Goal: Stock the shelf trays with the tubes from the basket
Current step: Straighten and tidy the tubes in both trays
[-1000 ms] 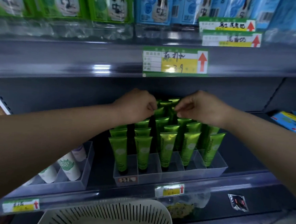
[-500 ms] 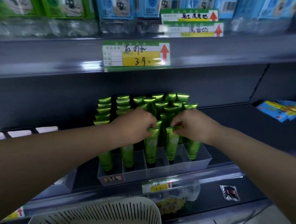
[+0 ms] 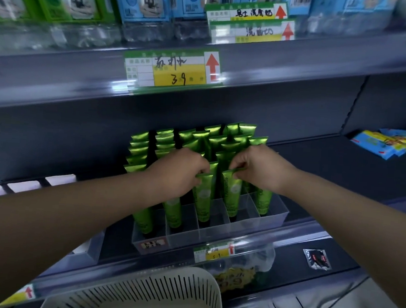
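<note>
Left hand [image 3: 181, 169] pinches the top of a glossy green plastic tube [image 3: 203, 197] upright in the clear divided shelf tray [image 3: 217, 238]; right hand [image 3: 261, 167] pinches the neighbouring green tube [image 3: 231, 194] just beside it.

Hands: 2, left hand [image 3: 181, 169] and right hand [image 3: 258, 167]
Trays: 2, clear; mid-frame tray [image 3: 247, 229] has 5 lanes, lower-left tray [image 3: 84, 251] lanes not countable
Tubes [image 3: 138, 149]: green, 5 tops countable in leftmost lane; total not countable, the hands cover part
Basket [image 3: 139, 291]: 1, bottom centre
Price tags [image 3: 172, 67]: 6 in view
Sachet [image 3: 317, 259]: 1, lower right
Packets [image 3: 378, 142], blue, right edge: count unclear
</note>
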A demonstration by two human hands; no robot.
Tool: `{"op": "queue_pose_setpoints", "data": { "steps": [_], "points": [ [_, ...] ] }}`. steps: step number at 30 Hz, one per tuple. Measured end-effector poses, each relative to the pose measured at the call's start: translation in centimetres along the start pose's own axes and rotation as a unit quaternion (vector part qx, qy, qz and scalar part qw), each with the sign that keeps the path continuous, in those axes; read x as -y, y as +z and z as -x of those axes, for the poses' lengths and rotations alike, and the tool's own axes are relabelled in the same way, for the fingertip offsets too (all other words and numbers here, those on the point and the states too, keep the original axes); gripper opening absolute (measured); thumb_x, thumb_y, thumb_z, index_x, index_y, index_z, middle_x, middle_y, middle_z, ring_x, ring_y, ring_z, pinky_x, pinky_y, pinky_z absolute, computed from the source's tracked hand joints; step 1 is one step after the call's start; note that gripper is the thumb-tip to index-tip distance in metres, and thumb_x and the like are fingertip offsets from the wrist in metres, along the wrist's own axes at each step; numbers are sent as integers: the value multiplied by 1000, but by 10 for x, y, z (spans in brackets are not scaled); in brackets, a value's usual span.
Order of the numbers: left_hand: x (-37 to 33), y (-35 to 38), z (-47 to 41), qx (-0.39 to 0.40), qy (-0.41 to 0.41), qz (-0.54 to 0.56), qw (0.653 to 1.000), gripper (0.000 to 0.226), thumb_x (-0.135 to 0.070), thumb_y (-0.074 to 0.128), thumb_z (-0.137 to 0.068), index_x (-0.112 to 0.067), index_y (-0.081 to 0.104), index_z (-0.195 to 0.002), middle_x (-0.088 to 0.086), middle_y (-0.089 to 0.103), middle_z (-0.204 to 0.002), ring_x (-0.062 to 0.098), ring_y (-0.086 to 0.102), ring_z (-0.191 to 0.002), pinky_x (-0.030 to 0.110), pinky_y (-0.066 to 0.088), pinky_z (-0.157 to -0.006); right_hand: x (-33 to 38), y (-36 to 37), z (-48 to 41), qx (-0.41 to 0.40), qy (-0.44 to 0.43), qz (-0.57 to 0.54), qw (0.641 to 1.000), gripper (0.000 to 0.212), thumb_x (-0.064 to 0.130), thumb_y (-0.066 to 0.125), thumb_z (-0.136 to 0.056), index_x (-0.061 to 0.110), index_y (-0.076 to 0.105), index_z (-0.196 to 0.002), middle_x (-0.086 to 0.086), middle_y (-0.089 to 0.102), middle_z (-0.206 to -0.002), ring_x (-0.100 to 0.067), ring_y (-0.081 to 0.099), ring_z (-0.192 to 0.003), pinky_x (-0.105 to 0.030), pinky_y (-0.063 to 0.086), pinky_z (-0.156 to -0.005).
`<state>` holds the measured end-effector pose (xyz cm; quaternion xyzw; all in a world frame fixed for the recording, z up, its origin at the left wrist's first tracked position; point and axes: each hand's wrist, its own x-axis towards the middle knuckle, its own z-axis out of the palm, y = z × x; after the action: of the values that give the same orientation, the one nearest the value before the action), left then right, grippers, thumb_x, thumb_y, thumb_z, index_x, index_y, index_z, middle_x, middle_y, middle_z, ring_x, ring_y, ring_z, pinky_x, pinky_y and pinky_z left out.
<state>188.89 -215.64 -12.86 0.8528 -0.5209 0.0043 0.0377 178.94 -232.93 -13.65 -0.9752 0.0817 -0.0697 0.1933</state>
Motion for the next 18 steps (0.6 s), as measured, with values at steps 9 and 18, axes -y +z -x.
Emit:
{"op": "queue_pose_setpoints", "data": {
  "steps": [9,18],
  "points": [
    [1,-5,4,-7,-9,15,1000,29,-26,62,-88,-19,64,-116,-1,67,-109,14,61,-98,29,51,-85,2,-4,3,19,5,-5,1000,33,24,72,-81,16,68,-113,-1,68,-114,-12,61,-104,-21,46,-87],
    [17,-34,-1,-82,-39,66,994,22,-14,56,-89,-17,71,-106,-1,71,-105,14,64,-98,23,49,-87,18,-25,-10,-69,18,-82,994,18,21,75,-79,14,73,-96,3,69,-83,-5,62,-77,-4,43,-64]
  ]
}}
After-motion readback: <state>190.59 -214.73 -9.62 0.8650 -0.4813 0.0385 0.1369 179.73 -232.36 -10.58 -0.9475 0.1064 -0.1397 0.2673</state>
